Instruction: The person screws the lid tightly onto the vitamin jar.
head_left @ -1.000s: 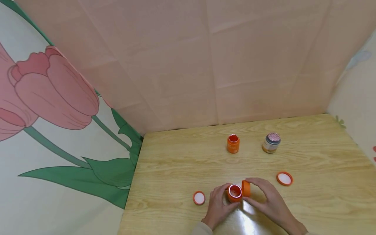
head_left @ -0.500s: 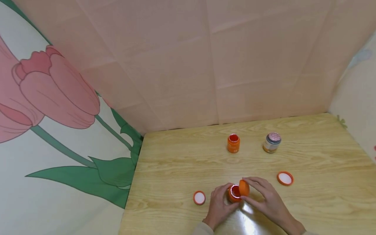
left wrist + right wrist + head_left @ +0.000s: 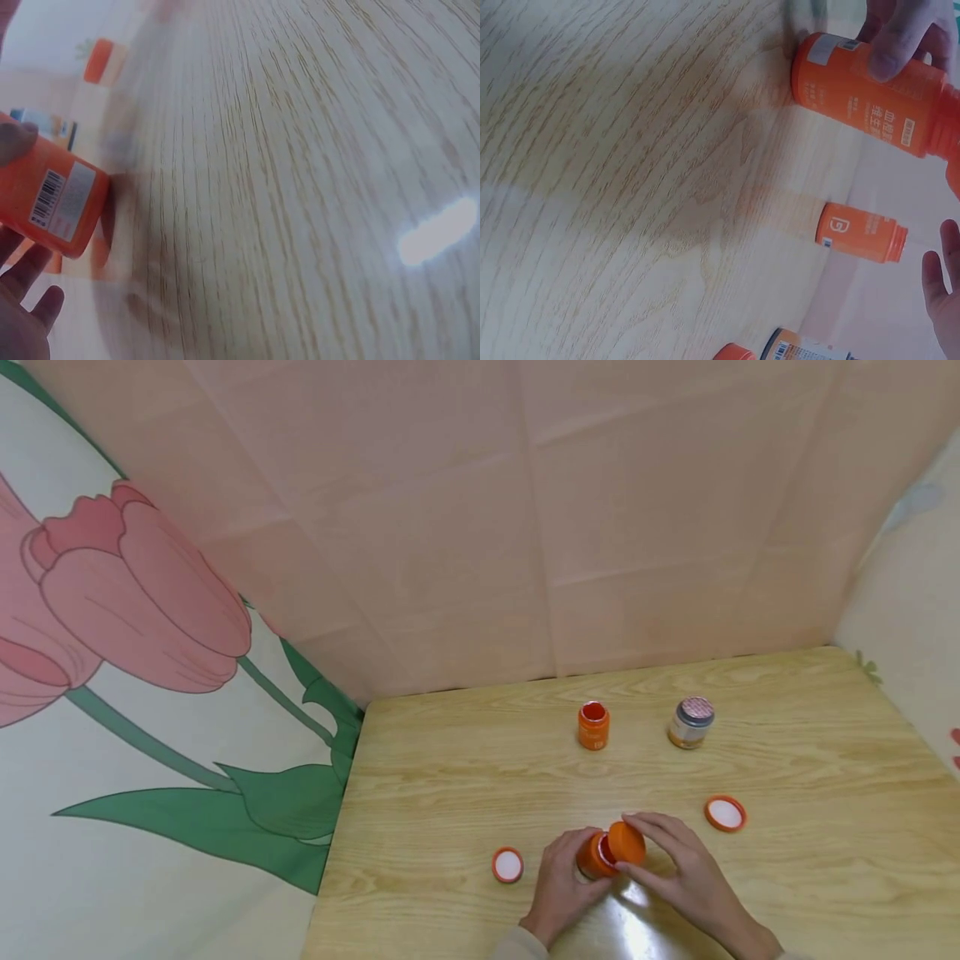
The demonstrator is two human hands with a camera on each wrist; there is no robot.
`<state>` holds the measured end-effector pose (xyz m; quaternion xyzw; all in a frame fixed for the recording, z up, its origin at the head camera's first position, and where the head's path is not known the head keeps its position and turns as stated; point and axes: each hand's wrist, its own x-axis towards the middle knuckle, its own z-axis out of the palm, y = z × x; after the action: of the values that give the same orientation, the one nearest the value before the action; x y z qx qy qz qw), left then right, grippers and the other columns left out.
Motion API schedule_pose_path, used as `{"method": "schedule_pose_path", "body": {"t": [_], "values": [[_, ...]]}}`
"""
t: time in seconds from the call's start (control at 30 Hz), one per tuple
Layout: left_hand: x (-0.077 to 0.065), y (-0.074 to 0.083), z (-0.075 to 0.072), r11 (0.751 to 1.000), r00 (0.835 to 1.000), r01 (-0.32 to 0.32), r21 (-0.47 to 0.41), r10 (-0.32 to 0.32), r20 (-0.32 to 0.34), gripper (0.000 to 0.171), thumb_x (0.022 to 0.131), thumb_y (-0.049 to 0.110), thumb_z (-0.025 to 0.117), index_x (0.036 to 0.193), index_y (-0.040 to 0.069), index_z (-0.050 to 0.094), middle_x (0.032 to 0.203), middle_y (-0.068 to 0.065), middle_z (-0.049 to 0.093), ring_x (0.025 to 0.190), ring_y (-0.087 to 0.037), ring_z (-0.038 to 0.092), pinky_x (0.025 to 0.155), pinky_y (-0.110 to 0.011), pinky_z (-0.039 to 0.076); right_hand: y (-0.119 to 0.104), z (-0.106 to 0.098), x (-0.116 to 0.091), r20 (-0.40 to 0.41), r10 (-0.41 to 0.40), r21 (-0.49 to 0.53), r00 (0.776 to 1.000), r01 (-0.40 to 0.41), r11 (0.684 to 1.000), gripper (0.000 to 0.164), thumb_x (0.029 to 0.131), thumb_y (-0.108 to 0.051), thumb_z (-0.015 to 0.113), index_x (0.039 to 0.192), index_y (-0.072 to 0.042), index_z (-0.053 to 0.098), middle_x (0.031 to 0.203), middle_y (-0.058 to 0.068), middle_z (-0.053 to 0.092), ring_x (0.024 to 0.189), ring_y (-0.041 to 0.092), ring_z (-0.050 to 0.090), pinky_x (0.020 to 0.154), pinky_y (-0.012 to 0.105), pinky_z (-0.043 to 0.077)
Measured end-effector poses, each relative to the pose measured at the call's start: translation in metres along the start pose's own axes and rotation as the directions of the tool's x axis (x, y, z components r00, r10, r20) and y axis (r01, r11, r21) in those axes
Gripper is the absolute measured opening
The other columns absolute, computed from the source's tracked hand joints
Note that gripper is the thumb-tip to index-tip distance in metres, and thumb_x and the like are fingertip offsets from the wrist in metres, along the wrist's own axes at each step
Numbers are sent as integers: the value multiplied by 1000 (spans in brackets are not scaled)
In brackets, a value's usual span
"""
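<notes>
Here, from my distant seat, I see the left hand point(image 3: 558, 878) curled around an orange bottle point(image 3: 591, 858), which leans with its open mouth toward the right hand point(image 3: 690, 878); this right hand pinches an orange cap point(image 3: 628, 843) between thumb and fingers, tilted just at the mouth; whether it touches the rim I cannot tell. Behind them on the wooden table point(image 3: 442, 768) stand a second orange bottle point(image 3: 593, 727) and a dark-necked jar point(image 3: 690, 725); one white-lined lid point(image 3: 507, 865) lies near the left hand.
</notes>
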<state>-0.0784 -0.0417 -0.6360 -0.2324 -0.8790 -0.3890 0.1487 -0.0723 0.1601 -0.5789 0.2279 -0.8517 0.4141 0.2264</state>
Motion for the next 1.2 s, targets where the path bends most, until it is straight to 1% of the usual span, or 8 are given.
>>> {"method": "schedule_pose_path", "body": {"t": [0.17,0.27,0.4,0.57,0.73,0.83,1.03,1.2], "values": [[1,3,-1,1000,1000,1,-8,-1,11,61,74,31,86,128,26,59,116,10,67,107,-4,63,94,-28,50,-1,0,0,-10,-14,-9,1000,14,1000,67,56,-11,93,119,-8,70,114,8,67,113,3,54,105,1,28],[1,3,0,999,1000,-23,27,23,1,62,72,30,87,128,24,60,115,9,67,104,-4,63,92,-26,50,-2,-1,-1,7,5,-22,1000,-5,1000,68,56,-11,93,119,-7,70,115,8,67,113,4,53,105,1,27],[2,4,0,997,1000,-25,70,24,6,64,69,29,88,126,24,61,114,9,67,104,-3,63,92,-25,49,-3,-2,-3,27,26,-37,999,-25,999,67,56,-11,93,118,-6,70,116,7,67,114,4,52,105,0,26],[3,5,1,994,1000,-20,109,18,20,63,70,33,88,126,25,62,115,10,67,105,-2,63,93,-24,48,-3,-2,-4,19,17,-43,1000,-16,999,67,56,-11,93,118,-7,70,115,7,67,112,5,53,105,0,26],[5,6,2,991,1000,-24,132,22,17,62,71,38,87,126,25,62,116,10,67,105,-2,63,93,-23,47,-3,-1,-5,16,38,-62,999,-37,997,67,55,-12,94,117,-6,70,114,7,67,112,6,52,105,-1,24],[5,6,3,989,1000,-29,142,27,15,61,71,39,87,126,25,63,115,10,67,104,-3,63,93,-22,47,-3,-1,-6,7,36,-67,999,-36,997,66,55,-12,94,116,-5,70,113,8,67,111,7,52,106,-1,23],[5,6,4,987,999,-39,156,37,11,63,70,38,88,126,25,63,114,10,67,104,-3,63,94,-24,47,-4,0,-8,-2,53,-59,999,-53,997,64,56,-16,94,116,-7,70,112,7,68,110,6,52,104,-1,22],[7,7,4,984,999,-43,174,42,10,63,70,39,88,126,25,63,114,10,68,104,-4,62,97,-26,47,-2,0,-7,-2,45,-71,999,-45,996,64,57,-18,94,116,-7,71,112,6,68,109,8,53,105,-1,22]]}}
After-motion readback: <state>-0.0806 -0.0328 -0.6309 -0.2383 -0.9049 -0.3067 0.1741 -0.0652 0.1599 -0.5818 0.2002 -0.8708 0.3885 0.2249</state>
